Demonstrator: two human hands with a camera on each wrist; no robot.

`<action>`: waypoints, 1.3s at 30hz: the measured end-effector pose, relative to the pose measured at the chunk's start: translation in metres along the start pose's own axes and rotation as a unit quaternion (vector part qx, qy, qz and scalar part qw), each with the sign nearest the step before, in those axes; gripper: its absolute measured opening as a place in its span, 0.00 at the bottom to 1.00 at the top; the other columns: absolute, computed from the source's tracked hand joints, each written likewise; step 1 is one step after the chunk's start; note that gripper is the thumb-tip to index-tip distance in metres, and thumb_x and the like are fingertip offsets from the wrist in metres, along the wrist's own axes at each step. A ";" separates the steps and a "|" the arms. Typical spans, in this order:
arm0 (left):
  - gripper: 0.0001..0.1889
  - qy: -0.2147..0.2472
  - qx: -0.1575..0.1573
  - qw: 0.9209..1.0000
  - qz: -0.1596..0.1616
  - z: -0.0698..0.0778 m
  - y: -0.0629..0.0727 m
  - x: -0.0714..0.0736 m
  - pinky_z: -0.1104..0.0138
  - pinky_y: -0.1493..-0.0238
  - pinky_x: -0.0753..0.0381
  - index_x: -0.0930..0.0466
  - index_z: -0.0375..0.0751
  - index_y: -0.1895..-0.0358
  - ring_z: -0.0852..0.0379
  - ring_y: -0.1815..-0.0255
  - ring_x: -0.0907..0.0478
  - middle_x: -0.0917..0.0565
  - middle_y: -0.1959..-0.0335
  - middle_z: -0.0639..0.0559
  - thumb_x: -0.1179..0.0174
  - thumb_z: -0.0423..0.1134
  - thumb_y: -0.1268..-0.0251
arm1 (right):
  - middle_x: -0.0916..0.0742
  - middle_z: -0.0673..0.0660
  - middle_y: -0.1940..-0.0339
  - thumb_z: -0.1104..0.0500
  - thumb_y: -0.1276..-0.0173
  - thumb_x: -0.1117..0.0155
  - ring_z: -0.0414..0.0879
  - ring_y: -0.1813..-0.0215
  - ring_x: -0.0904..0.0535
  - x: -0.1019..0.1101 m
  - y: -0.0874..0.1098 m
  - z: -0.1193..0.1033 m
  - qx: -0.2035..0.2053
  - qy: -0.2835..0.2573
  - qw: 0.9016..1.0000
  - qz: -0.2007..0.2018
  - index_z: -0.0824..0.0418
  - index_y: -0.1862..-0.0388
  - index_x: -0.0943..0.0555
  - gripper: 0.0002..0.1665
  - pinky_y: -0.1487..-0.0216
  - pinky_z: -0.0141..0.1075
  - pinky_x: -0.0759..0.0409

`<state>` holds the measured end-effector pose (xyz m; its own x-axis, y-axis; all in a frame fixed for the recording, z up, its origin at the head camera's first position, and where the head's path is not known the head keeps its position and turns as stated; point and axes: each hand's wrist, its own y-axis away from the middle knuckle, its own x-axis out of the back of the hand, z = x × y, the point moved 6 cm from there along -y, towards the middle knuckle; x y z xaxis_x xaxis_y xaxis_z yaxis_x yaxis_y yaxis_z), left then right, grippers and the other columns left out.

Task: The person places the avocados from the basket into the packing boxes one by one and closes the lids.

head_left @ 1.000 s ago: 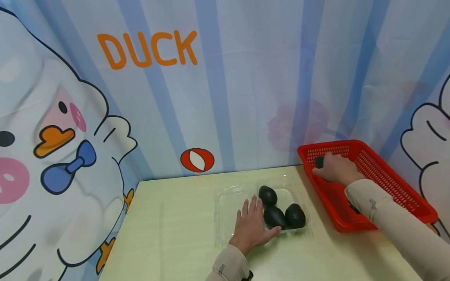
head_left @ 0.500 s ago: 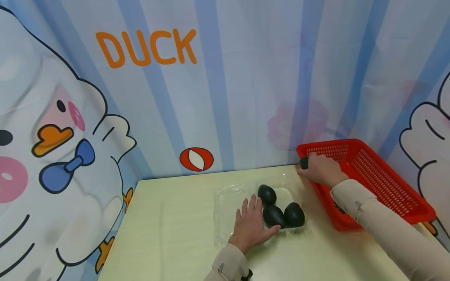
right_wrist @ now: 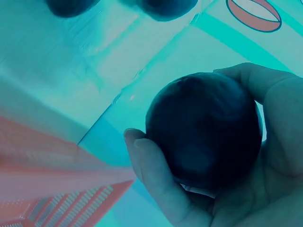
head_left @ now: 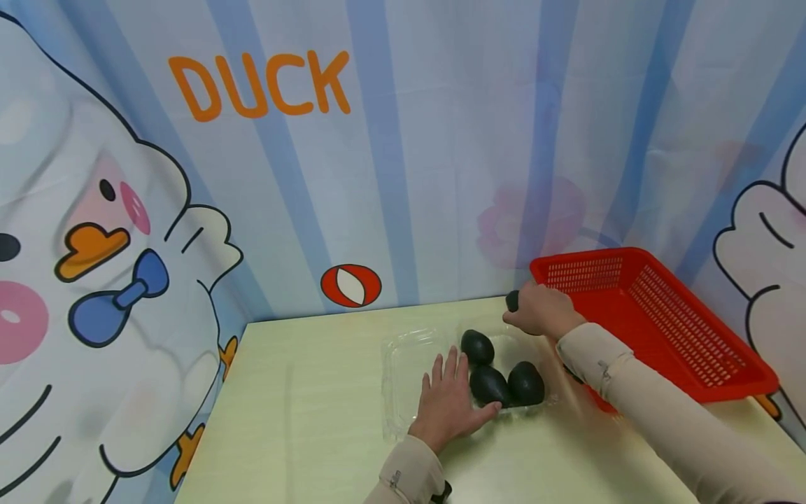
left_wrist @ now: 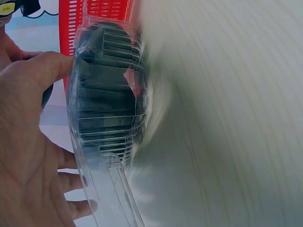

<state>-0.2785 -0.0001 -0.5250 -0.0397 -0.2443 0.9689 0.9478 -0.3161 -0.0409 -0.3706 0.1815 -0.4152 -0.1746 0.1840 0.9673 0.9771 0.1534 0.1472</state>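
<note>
My right hand [head_left: 543,311] grips a dark green avocado [right_wrist: 203,132], its fingers and thumb wrapped round the sides, above the far right corner of a clear plastic clamshell box [head_left: 403,381]. In the box's right half sit three more avocados: one at the back [head_left: 477,348], one at front left [head_left: 488,386] and one at front right [head_left: 526,383]. My left hand [head_left: 446,406] rests with spread fingers over the middle of the box, the thumb along its near edge. From the side, the left wrist view shows the box's ribbed wall [left_wrist: 109,127] beside the thumb.
A red plastic basket [head_left: 655,280] with slotted walls stands to the right of the box, partly behind the right sleeve [head_left: 630,378]. Behind the pale wooden table [head_left: 315,420] hangs a blue striped curtain [head_left: 434,175] printed with ducks.
My right hand has carried the avocado left, out of the red basket and over its rim to the clear box. The left hand has stayed in place.
</note>
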 end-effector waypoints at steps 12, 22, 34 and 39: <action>0.56 0.007 0.004 1.000 -0.009 0.000 -0.001 0.000 0.40 0.29 0.35 0.46 0.43 0.19 0.40 0.19 0.46 0.47 0.17 0.46 0.49 0.79 0.42 | 0.12 0.66 0.58 0.39 0.35 0.32 0.55 0.65 0.20 -0.028 -0.009 -0.018 -0.025 -0.002 1.000 -0.016 0.72 0.49 0.19 0.36 0.63 0.52 0.14; 0.56 0.010 0.000 1.000 -0.007 0.001 0.002 0.002 0.40 0.29 0.35 0.46 0.43 0.19 0.40 0.19 0.45 0.46 0.17 0.46 0.48 0.79 0.41 | 0.13 0.71 0.51 0.40 0.27 0.42 0.55 0.63 0.17 -0.060 -0.015 -0.019 -0.025 0.028 0.999 -0.022 0.80 0.35 0.31 0.44 0.55 0.54 0.16; 0.55 0.010 -0.001 1.000 -0.007 0.001 0.002 0.003 0.40 0.29 0.35 0.46 0.43 0.19 0.39 0.19 0.46 0.47 0.17 0.46 0.49 0.78 0.41 | 0.14 0.72 0.56 0.39 0.23 0.48 0.61 0.61 0.17 -0.075 -0.013 -0.020 -0.038 0.047 0.998 0.032 0.78 0.40 0.28 0.40 0.53 0.55 0.16; 0.55 0.009 -0.002 1.000 -0.003 0.001 0.003 0.003 0.40 0.30 0.35 0.45 0.43 0.19 0.39 0.20 0.45 0.46 0.17 0.45 0.48 0.79 0.41 | 0.16 0.74 0.56 0.43 0.23 0.45 0.64 0.58 0.18 -0.071 -0.012 -0.022 -0.023 0.088 0.994 0.063 0.77 0.49 0.23 0.34 0.50 0.56 0.17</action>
<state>-0.2758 -0.0010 -0.5216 -0.0504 -0.2592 0.9645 0.9461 -0.3217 -0.0370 -0.3675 0.1454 -0.4815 -0.0304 0.0251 0.9992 0.9952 0.0940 0.0279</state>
